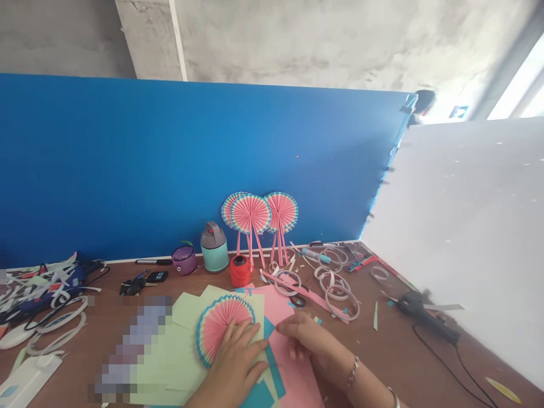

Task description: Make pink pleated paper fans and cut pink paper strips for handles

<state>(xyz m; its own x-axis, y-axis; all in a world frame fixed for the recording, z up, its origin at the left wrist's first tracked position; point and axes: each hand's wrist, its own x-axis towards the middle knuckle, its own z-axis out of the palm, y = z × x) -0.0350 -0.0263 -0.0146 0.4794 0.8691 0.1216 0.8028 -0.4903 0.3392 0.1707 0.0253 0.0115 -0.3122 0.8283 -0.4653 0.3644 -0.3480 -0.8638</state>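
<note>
A round pleated paper fan (215, 323), pink in the middle with a pale band and a blue edge, lies on a stack of light green paper (170, 345). My left hand (240, 351) rests flat on the fan's lower right part, its fingers spread. To its right, my right hand (308, 337) is closed, with thumb and index fingertip together beside a corner of blue paper (268, 327). Whatever those fingertips hold, if anything, I cannot make out. Pink paper (293, 374) lies beneath the right hand.
Finished fans on pink sticks (250, 214) lean against the blue partition (127, 170). Before them stand a turquoise pot (215, 255), a purple cup (184, 260) and a red spool (240, 273). Tape rings (342, 300) and a glue gun (425, 317) lie right; paper scraps (38, 289) left.
</note>
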